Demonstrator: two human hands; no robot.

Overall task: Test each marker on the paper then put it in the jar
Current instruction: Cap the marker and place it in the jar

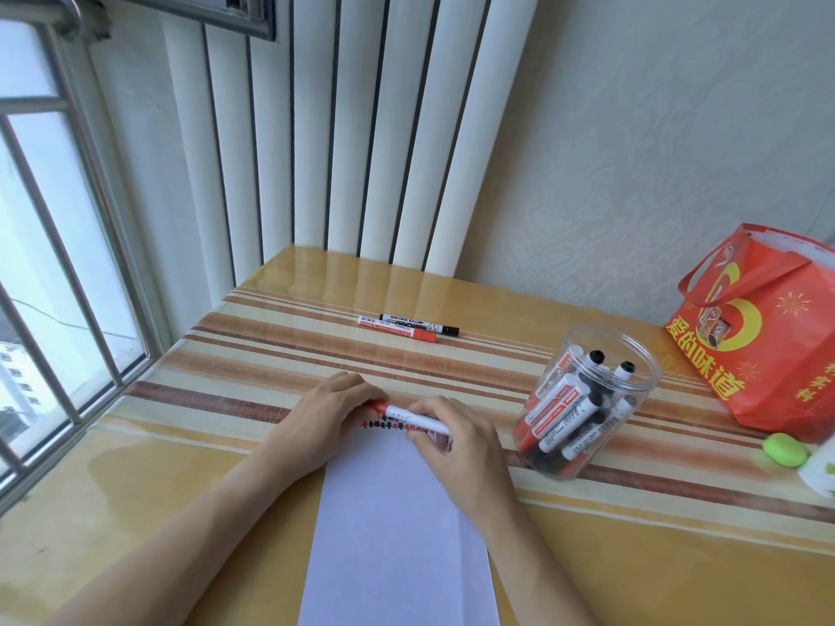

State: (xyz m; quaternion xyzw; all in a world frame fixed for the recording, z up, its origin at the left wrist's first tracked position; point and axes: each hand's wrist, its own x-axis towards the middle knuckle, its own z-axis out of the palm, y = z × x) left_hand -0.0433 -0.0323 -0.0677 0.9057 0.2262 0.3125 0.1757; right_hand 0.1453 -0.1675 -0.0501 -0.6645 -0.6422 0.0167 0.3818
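Note:
A white sheet of paper [397,526] lies on the table in front of me, with a row of red and black marks [384,425] along its far edge. Both hands hold one red whiteboard marker [409,415] sideways just above those marks. My left hand [332,411] grips its red cap end. My right hand [456,440] grips the white barrel. A clear plastic jar [587,402] stands to the right and holds several red and black markers. Two more markers lie farther back, one red [397,330] and one black [420,324].
A red gift bag [763,336] stands at the far right, with a green object [785,450] and a white cup [820,472] in front of it. A barred window [58,273] runs along the left. A white radiator [352,128] stands behind the striped table [226,377].

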